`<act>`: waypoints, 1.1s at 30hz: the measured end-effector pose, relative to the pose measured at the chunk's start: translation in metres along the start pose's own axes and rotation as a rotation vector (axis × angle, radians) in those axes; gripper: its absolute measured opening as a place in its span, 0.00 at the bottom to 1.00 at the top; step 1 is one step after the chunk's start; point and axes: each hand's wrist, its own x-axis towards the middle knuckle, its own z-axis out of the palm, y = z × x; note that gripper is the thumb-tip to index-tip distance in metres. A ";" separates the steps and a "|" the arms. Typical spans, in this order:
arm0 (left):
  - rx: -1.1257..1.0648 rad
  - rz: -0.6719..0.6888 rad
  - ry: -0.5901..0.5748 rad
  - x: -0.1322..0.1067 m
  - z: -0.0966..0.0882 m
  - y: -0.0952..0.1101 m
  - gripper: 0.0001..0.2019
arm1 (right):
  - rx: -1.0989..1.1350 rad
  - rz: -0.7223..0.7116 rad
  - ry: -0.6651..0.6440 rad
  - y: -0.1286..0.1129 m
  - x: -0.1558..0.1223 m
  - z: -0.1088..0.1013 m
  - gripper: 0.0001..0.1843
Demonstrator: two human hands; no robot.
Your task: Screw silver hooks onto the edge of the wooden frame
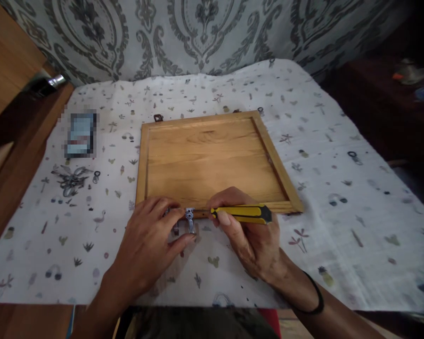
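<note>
A shallow wooden box or framed panel (212, 160) lies flat on the table in front of me. At its near edge is a small silver metal latch (190, 217). My left hand (150, 240) steadies this latch, its index finger at the top and its thumb by the lower end. In my right hand (249, 235) is a yellow and black screwdriver (242, 213), held nearly level with its handle to the right and its tip toward the latch. Brown metal fittings (158, 117) show along the far edge of the wood. My left fingers partly hide another fitting.
A pixelated phone-like object (80, 133) lies at the left. Below it is a pile of silver metal pieces (72, 180). A patterned white cloth (325, 179) covers the table, and a grey patterned curtain (201, 37) hangs behind. A dark shiny object (47, 85) sits at upper left.
</note>
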 end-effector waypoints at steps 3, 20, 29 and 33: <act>-0.001 -0.003 0.011 0.000 0.001 0.001 0.11 | -0.013 -0.001 -0.007 -0.002 0.002 0.000 0.10; 0.003 -0.033 0.017 -0.001 0.004 0.003 0.09 | -0.052 -0.037 -0.032 -0.005 0.002 -0.001 0.06; 0.018 -0.032 0.041 -0.001 0.005 0.002 0.10 | -0.064 -0.034 -0.030 -0.005 0.003 0.000 0.08; 0.014 -0.027 0.042 0.000 0.005 0.002 0.10 | -0.062 -0.025 -0.040 -0.005 0.003 -0.001 0.08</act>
